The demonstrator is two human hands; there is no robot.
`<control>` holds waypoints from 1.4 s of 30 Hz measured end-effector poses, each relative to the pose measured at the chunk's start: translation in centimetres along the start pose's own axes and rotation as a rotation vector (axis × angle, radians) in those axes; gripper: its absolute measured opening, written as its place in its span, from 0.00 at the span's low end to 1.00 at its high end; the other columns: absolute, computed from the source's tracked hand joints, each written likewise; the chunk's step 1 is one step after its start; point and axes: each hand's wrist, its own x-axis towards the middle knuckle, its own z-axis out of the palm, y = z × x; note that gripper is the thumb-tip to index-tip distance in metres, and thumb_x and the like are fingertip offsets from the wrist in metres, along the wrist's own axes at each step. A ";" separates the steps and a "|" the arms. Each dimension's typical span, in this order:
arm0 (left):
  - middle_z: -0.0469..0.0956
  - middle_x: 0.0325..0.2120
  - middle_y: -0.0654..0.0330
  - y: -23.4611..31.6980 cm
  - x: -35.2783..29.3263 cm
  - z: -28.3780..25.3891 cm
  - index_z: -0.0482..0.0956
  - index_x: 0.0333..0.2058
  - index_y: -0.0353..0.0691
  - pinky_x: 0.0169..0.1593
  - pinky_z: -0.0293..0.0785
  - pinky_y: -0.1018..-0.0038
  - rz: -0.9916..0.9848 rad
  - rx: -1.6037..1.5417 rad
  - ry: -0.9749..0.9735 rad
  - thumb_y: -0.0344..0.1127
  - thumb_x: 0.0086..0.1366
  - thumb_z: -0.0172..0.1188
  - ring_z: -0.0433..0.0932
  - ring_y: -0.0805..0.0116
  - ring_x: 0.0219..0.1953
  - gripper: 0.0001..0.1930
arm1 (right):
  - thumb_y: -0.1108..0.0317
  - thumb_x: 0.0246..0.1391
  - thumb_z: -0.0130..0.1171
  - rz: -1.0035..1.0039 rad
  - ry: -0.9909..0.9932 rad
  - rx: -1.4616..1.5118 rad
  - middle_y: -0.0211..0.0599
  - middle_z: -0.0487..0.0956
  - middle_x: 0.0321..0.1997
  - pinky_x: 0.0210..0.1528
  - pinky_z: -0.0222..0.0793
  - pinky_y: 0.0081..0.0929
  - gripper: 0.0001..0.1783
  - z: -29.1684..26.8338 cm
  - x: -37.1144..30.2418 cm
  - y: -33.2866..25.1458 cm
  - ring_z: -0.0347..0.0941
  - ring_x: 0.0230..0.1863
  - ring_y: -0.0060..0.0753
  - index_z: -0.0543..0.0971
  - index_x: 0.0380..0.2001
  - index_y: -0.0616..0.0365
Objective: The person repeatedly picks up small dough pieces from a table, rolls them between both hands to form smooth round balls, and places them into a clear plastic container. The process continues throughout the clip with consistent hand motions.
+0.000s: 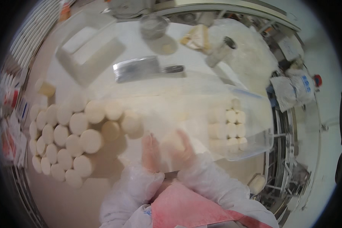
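Both hands are over the floury work surface in front of my pink-red apron, blurred by motion. A pale round dough piece lies between them. My right hand curves around its right side, fingers bent. On its other side my left hand stands upright with the fingers stretched out, close beside the dough. To the left, several thick round dough discs stand crowded in rows and stacks. Beyond the hands lies a cleaver, its broad blade to the left and dark handle to the right.
A translucent plastic tub on the right has small dough cylinders in or beside it. At the back are a whitish bin, a metal bowl, a yellow-white bag, a dark-ended cylinder and clear plastic sheeting.
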 end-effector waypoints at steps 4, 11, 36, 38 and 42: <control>0.59 0.57 0.54 -2.2 -1.8 7.5 0.53 0.61 0.35 0.61 0.52 0.67 0.077 0.133 -0.318 0.44 0.66 0.45 0.58 0.63 0.59 0.29 | 0.65 0.43 0.66 -0.011 -0.108 0.335 0.41 0.64 0.58 0.57 0.62 0.28 0.42 -9.2 -1.9 -4.6 0.63 0.58 0.36 0.59 0.60 0.58; 0.48 0.63 0.47 -7.9 -2.7 16.3 0.43 0.63 0.29 0.66 0.44 0.66 0.507 0.752 -0.471 0.24 0.59 0.51 0.47 0.56 0.66 0.36 | 0.61 0.52 0.59 0.137 0.448 0.464 0.39 0.73 0.51 0.50 0.72 0.35 0.26 -35.8 4.8 -4.8 0.70 0.52 0.33 0.68 0.53 0.56; 0.71 0.31 0.64 -1.9 6.5 -7.3 0.69 0.47 0.35 0.40 0.68 0.78 -0.027 0.051 0.192 0.35 0.62 0.52 0.70 0.76 0.36 0.16 | 0.51 0.51 0.58 0.377 -0.446 -0.460 0.32 0.78 0.25 0.31 0.68 0.29 0.20 6.4 13.0 -3.6 0.73 0.26 0.28 0.80 0.35 0.59; 0.71 0.31 0.65 -2.1 8.3 -8.6 0.69 0.46 0.36 0.39 0.67 0.79 0.043 0.067 0.068 0.34 0.62 0.52 0.69 0.78 0.34 0.15 | 0.51 0.50 0.59 0.449 -0.406 -0.452 0.36 0.79 0.24 0.30 0.69 0.33 0.20 9.9 13.1 -2.6 0.73 0.25 0.30 0.79 0.34 0.59; 0.71 0.31 0.66 -1.8 10.0 -9.1 0.71 0.42 0.37 0.38 0.66 0.81 0.164 0.065 -0.020 0.33 0.61 0.50 0.68 0.80 0.31 0.11 | 0.52 0.49 0.60 0.150 -0.220 -0.826 0.37 0.78 0.25 0.32 0.68 0.31 0.19 11.2 14.0 -2.0 0.73 0.27 0.32 0.78 0.30 0.60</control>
